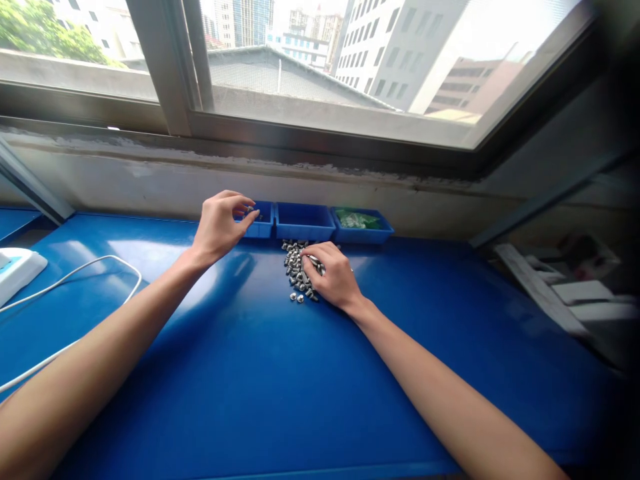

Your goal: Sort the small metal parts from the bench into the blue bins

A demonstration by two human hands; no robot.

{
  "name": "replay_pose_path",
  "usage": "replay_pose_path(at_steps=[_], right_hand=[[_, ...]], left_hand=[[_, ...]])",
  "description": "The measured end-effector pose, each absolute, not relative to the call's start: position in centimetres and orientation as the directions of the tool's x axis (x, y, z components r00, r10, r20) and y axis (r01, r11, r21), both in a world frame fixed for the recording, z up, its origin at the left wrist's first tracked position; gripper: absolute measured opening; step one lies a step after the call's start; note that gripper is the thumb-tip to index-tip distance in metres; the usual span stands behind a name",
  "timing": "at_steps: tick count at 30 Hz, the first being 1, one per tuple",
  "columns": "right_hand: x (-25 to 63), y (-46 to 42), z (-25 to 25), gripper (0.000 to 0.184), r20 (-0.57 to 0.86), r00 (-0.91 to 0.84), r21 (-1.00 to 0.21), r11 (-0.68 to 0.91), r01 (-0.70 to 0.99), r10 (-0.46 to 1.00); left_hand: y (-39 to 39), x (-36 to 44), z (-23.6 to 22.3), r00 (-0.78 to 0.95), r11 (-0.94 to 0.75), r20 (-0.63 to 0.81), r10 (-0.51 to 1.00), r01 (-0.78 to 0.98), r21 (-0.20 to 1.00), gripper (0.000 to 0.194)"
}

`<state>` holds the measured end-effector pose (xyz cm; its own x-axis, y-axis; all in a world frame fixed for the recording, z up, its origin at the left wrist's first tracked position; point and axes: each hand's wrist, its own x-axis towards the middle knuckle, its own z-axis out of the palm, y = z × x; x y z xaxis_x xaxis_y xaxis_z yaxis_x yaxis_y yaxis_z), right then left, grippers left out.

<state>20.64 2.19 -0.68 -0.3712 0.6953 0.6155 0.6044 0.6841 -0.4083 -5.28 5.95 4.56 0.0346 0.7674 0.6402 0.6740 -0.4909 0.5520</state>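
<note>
The left hand's fingertips (249, 208) are pinched together over the leftmost small blue plastic bin (261, 225), seemingly closed on one tiny metal part, though the part itself is too small to make out clearly. The left hand (220, 225) hovers at that bin's near edge, wrist raised off the table. The right hand (333, 275) lies palm down on a loose pile of small silver metal parts (296, 270), its fingers curled into the heap and closed around a few pieces; how many it holds cannot be told. The pile sits on the glossy blue tabletop (250, 373), just in front of the empty middle blue plastic bin (304, 222). A third blue bin holding green-tinted clear bags (361, 225) stands to the right, touching the middle one. Judging from this, the step in hand is sorting: parts are picked from the pile and dropped into the left bin. The next move calls for a light, precise release over the bin, then a fresh pinch from the pile. A white cable (90, 267) and a white device (17, 267) lie far left.
</note>
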Motion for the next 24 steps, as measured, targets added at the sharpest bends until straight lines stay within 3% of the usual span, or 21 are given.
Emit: replay_pose_path(at_steps=[5,9,11,15,24], right_hand=[[20.6,2.2,-0.7,0.014,0.611,-0.366,-0.41,0.676,0.613,0.702],[20.5,2.1,-0.5,0.014,0.612,-0.359,-0.406,0.669,0.622,0.705],[20.5,2.1,-0.4,0.014,0.613,-0.353,-0.405,0.665,0.628,0.707],[20.5,2.0,-0.4,0.014,0.613,-0.346,-0.409,0.66,0.63,0.71],[20.6,2.1,-0.6,0.014,0.606,-0.363,-0.404,0.667,0.626,0.708]], left_hand=[[5.0,-3.9,4.9,0.244,-0.589,0.663,0.708,0.721,0.364,0.025],[4.4,-2.5,4.6,0.619,-0.754,0.434,0.655,0.577,0.314,0.023],[4.2,-2.2,4.0,0.714,-0.785,0.333,0.616,0.523,0.332,0.024],[4.1,-2.1,2.9,0.748,-0.783,0.275,0.604,0.491,0.382,0.026],[4.9,-2.2,1.8,0.713,-0.76,0.304,0.631,0.491,0.426,0.01]])
